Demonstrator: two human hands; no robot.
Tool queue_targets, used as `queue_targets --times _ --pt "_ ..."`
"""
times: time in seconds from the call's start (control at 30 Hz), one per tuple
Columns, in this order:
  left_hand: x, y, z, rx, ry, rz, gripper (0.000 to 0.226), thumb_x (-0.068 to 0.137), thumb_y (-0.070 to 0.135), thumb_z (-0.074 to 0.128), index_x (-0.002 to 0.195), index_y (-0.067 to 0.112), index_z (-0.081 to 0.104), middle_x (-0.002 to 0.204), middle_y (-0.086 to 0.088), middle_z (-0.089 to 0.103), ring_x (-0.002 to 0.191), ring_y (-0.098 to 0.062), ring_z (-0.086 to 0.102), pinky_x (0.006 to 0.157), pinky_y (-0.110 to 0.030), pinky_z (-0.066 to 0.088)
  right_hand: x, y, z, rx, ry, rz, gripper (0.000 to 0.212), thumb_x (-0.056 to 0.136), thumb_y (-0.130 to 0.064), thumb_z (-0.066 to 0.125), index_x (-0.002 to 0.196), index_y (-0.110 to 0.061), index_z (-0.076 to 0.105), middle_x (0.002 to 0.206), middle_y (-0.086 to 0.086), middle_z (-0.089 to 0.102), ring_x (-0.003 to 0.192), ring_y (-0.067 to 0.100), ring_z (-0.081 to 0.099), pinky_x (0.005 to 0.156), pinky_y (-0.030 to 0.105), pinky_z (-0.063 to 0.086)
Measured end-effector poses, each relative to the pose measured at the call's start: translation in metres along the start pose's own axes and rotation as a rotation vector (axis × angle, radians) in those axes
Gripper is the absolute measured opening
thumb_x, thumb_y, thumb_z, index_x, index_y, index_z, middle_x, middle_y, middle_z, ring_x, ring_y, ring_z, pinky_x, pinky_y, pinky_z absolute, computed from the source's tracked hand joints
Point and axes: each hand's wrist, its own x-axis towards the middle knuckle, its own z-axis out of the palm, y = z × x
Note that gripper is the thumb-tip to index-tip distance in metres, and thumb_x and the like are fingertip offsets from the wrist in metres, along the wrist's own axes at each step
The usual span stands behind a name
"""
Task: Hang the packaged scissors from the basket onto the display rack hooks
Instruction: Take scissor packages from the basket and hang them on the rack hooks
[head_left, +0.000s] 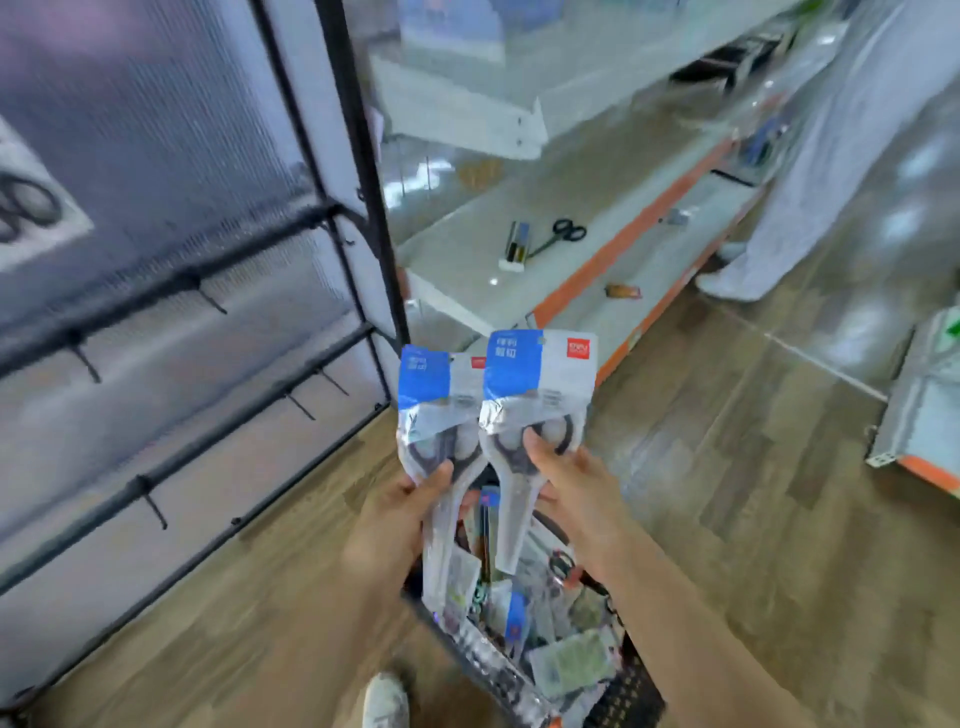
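Now each hand pinches one pack. The left hand (400, 512) holds the left pack (434, 415), the right hand (569, 486) the right pack (535, 395). Below them sits the basket (631, 691).

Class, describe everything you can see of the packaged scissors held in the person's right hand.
The clear plastic scissors pack with a blue-and-white header card stands upright above the basket of packaged goods. The header has a small red logo square at its top right. Dark looped handles show under a crinkled, shiny film, with a pale blade section tapering downward. The right hand pinches it at the handles, thumb on the front. Its left edge overlaps a similar pack held by the left hand.
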Motion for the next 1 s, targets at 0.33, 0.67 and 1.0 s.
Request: queue_targets --times 0.33,0.67,1.0 --pt "-0.136 0.213 -0.093 -0.066 0.109 0.372 0.021 0.091 0.022 0.053 0.098 0.009 0.067 0.092 -0.007 0.072 0.085 -0.020 0.069 0.066 -0.026 0.057 -0.098 -0.168 0.187 -0.080 -0.310 -0.295 0.043 0.077 -0.038 0.071 0.114 -0.017 0.065 0.107 0.007 0.071 0.099 0.025 0.067 0.091 0.047 0.051" --pt "-0.270 0.293 -0.207 -0.021 0.259 0.565 0.017 0.090 0.024 0.059 0.087 0.016 0.074 0.091 -0.011 0.073 0.087 -0.021 0.069 0.091 -0.041 0.050 -0.199 -0.203 0.348 -0.045 -0.604 -0.475 0.018 0.089 -0.023 0.062 0.106 -0.017 0.066 0.104 0.007 0.072 0.098 0.025 0.068 0.089 0.042 0.053" --pt "-0.335 0.302 -0.293 -0.167 0.388 0.665 0.014 0.091 0.021 0.058 0.095 0.013 0.068 0.087 -0.006 0.074 0.084 -0.018 0.070 0.085 -0.036 0.051 -0.252 -0.188 0.465 0.083 -0.817 -0.478 0.017 0.090 -0.011 0.059 0.104 -0.015 0.066 0.102 0.006 0.070 0.106 0.030 0.062 0.102 0.053 0.042"
